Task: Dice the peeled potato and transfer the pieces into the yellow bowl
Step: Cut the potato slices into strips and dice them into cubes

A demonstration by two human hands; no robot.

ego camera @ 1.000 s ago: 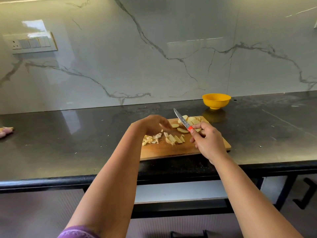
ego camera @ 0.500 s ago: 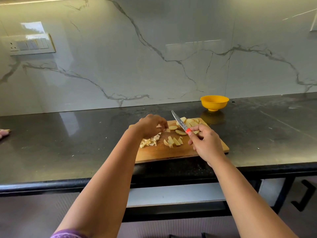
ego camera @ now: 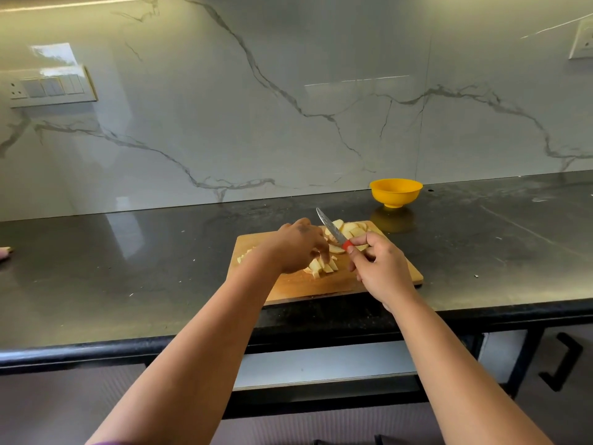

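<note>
Nearest on the wooden cutting board [ego camera: 288, 284], the left hand [ego camera: 298, 248] lies palm down, fingers curled over a cluster of potato sticks [ego camera: 322, 268]; whether it pinches them I cannot tell. Just right, the right hand [ego camera: 378, 268] grips a red-handled knife [ego camera: 333, 231], blade raised and pointing far-left, its long axis crossing the sticks. Beyond the blade, uncut potato slices [ego camera: 351, 228] wait at the board's far edge. Farther right on the dark countertop [ego camera: 128, 268], the yellow bowl [ego camera: 395, 192] stands apart, closer to the knife hand.
</note>
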